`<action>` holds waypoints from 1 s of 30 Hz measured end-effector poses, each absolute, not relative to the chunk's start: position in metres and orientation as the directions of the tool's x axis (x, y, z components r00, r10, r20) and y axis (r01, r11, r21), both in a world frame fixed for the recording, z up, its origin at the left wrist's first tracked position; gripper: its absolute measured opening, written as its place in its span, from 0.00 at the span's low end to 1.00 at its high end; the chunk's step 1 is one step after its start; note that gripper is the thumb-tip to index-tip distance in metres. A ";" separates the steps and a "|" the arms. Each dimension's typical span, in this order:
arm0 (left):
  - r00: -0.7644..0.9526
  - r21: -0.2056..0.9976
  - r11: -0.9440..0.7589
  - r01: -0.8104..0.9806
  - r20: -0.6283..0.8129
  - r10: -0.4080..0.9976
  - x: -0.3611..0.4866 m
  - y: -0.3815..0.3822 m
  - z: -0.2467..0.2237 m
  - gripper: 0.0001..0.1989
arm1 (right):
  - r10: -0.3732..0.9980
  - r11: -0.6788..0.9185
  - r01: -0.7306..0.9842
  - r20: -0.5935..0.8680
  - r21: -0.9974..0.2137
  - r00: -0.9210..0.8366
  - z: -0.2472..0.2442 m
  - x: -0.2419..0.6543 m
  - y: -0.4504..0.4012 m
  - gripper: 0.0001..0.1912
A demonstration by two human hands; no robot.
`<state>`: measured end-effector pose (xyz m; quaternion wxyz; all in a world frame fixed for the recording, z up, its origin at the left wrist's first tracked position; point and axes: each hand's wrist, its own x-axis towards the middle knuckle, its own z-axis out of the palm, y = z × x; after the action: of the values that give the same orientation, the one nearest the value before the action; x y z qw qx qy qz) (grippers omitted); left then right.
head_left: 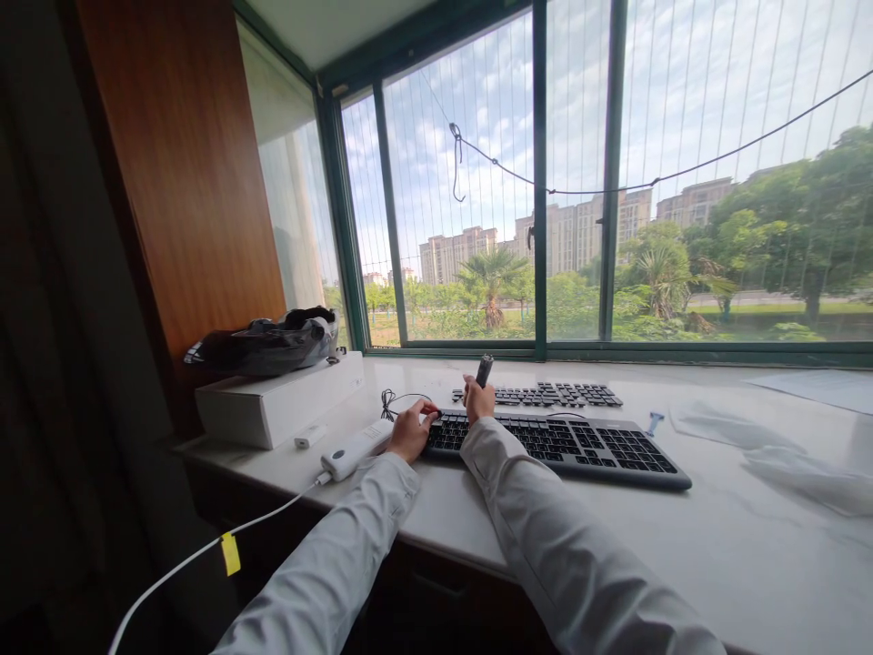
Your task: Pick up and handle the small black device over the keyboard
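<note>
Both hands worked at the near black keyboard [559, 442] on the pale marble sill [716, 546]: our left hand [411, 430] braced its corner, our right hand [478, 400] fisted around a dark cylindrical tool [484, 369], best kept upright.

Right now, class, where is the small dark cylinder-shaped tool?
In the head view, the dark cylindrical tool stands upright in the right hand, left of centre, above the near keyboard's left end and just left of the far keyboard.
</note>
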<state>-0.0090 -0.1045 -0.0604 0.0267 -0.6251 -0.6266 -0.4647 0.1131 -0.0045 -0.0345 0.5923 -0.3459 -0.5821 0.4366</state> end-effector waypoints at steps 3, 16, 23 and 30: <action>-0.239 0.532 -0.204 0.822 0.646 0.725 -0.007 -0.108 -0.058 0.06 | 0.876 0.480 0.241 0.478 -0.843 -0.073 -0.033 0.123 -0.007 0.23; -0.325 0.459 -0.106 0.882 0.755 0.570 -0.008 -0.111 -0.055 0.09 | 0.638 0.761 0.541 0.567 -0.359 -0.521 -0.039 0.122 -0.026 0.12; -0.312 0.468 -0.148 0.871 0.761 0.569 -0.008 -0.111 -0.055 0.10 | 0.618 0.779 0.503 0.596 -0.375 -0.513 -0.039 0.123 -0.024 0.11; -0.226 0.460 -0.260 0.849 0.762 0.607 -0.007 -0.109 -0.056 0.10 | 0.625 0.778 0.462 0.598 -0.425 -0.502 -0.039 0.124 -0.021 0.13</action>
<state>-0.0075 -0.1089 -0.0563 0.1192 -0.6105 -0.5965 -0.5073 0.1238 -0.0208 -0.0394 0.3864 -0.3159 -0.8601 0.1053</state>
